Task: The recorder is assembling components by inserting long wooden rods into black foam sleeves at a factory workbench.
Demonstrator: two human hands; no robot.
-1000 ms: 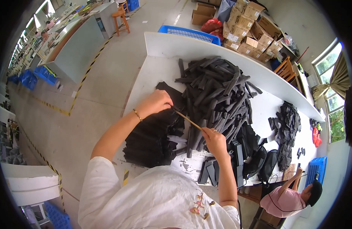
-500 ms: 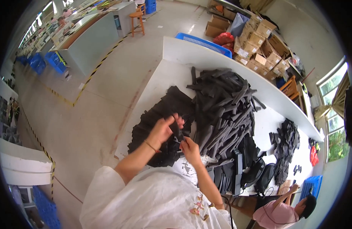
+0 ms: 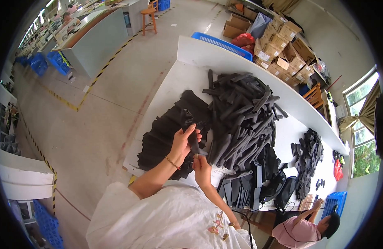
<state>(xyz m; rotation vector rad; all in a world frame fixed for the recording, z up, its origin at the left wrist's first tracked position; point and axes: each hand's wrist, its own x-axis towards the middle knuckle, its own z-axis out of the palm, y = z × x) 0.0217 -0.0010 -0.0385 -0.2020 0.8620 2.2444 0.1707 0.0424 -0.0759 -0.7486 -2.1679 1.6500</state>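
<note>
A narrow black fabric strip [image 3: 194,145] is stretched between my hands over the white table. My left hand [image 3: 181,145] is closed round its upper part, thumb on top. At its lower end my right hand [image 3: 202,171] pinches it; a small pale bit shows at those fingertips, too small to name. Under and beside my left hand lies a fanned stack of black fabric pieces [image 3: 162,135]. To the right rises a large heap of dark, rolled-looking strips [image 3: 245,116].
Flat dark panels [image 3: 239,193] and black bags [image 3: 287,191] lie at the right, with a smaller black heap [image 3: 307,162] beyond. A low white partition [image 3: 258,76] edges the table. One co-worker in pink [image 3: 301,228] sits at lower right. Cardboard boxes [image 3: 278,43] are stacked behind.
My right hand has shifted slightly down and left, its fingers now pinching the strip's lower end. The strip hangs straighter, and my left hand has come a little to the right.
</note>
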